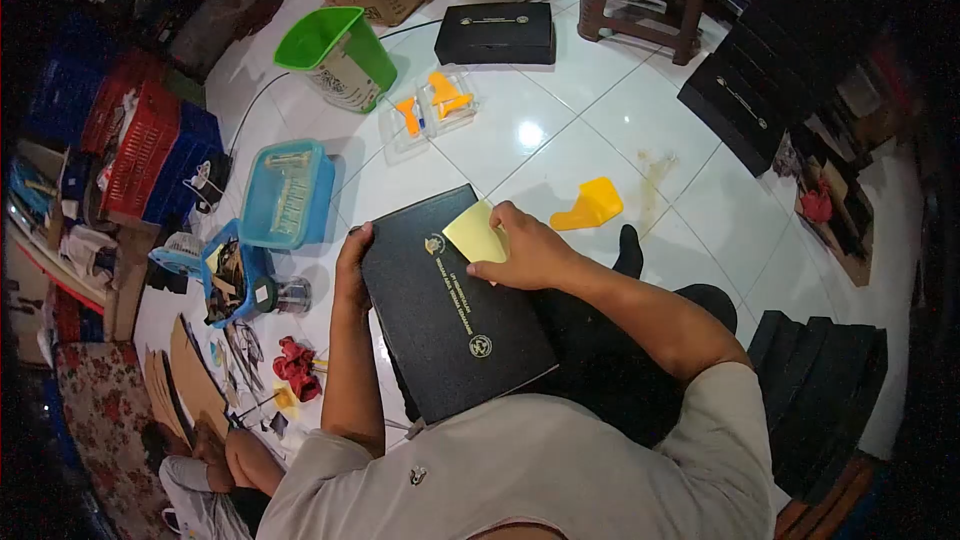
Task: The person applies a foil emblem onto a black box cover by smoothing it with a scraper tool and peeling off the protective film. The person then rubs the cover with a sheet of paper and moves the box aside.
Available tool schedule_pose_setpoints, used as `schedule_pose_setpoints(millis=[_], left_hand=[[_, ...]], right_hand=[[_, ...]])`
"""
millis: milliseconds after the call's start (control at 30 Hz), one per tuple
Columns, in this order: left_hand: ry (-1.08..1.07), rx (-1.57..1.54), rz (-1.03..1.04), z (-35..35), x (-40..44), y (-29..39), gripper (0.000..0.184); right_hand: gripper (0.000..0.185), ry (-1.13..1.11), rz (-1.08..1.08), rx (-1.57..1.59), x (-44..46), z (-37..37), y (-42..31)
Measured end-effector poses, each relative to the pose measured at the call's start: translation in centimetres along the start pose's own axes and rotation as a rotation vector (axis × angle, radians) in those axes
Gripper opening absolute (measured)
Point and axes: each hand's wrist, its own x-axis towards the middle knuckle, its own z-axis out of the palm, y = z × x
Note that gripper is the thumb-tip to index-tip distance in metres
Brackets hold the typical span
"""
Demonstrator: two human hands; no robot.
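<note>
A flat black box [450,340] with gold lettering and round emblems rests across my lap, tilted in view. My left hand [354,265] is closed round its left edge near the upper corner. Between the thumb and fingers of my right hand [522,248] is a pale yellow sheet [476,234], paper or thin cloth, I cannot tell which. This sheet lies against the upper right part of the lid, beside one emblem. Part of it is hidden under my fingers.
On the tiled floor are a yellow plastic piece [590,204], orange scrapers [447,96] in a clear tray, a green bin [345,58] and a blue container [288,195]. Black boxes [735,105] are stacked at right. Another person's legs [225,455] show at lower left.
</note>
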Motion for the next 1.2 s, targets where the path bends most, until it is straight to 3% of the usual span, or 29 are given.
schedule_pose_setpoints(millis=[100,333,533,633,700,733,767,833,867,900,967,1000,1200], left_hand=[[-0.008,0.027,-0.008,-0.1,0.1,0.0,0.042],[0.015,0.008,-0.015,-0.6,0.9,-0.5,0.037],[0.006,0.004,-0.032,0.2,0.2,0.0,0.04],[0.042,0.019,-0.027,0.9,-0.4,0.4,0.042],[0.054,0.038,-0.014,1.0,-0.3,0.5,0.043],[0.036,0.036,-0.015,0.8,-0.2,0.4,0.043],[0.017,0.035,-0.017,0.8,-0.2,0.4,0.042],[0.017,0.025,-0.025,0.8,-0.1,0.3,0.04],[0.017,0.017,-0.032,0.8,0.0,0.3,0.039],[0.016,0.017,-0.034,1.1,0.1,0.4,0.039],[0.034,0.038,-0.031,2.0,0.0,0.3,0.038],[0.031,0.036,-0.033,2.5,-0.1,0.4,0.038],[0.02,-0.016,-0.085,2.6,0.4,0.3,0.038]], right_hand=[[0.085,0.085,-0.05,-0.083,0.4,0.2,0.3],[0.085,0.021,-0.014,-0.099,-0.5,-0.3,-1.8],[0.099,0.021,0.022,-0.116,-0.9,-0.3,-2.2],[0.091,0.04,0.021,-0.084,-0.6,0.1,-1.9],[0.075,0.022,0.132,0.025,0.3,-0.5,-1.5],[0.052,0.053,0.164,0.035,0.5,-0.5,-1.4],[0.052,0.052,0.164,0.033,0.7,-0.5,-1.1],[0.037,0.196,-0.048,-0.051,1.5,0.0,0.3],[0.028,0.517,-0.293,-0.089,1.9,1.9,1.7],[0.028,0.517,-0.291,-0.09,1.7,1.5,1.1],[0.037,0.631,-0.521,-0.244,1.4,0.6,0.0],[0.047,0.561,-0.548,-0.261,1.5,0.8,0.0],[0.052,0.315,-0.71,-0.197,2.3,3.3,0.8]])
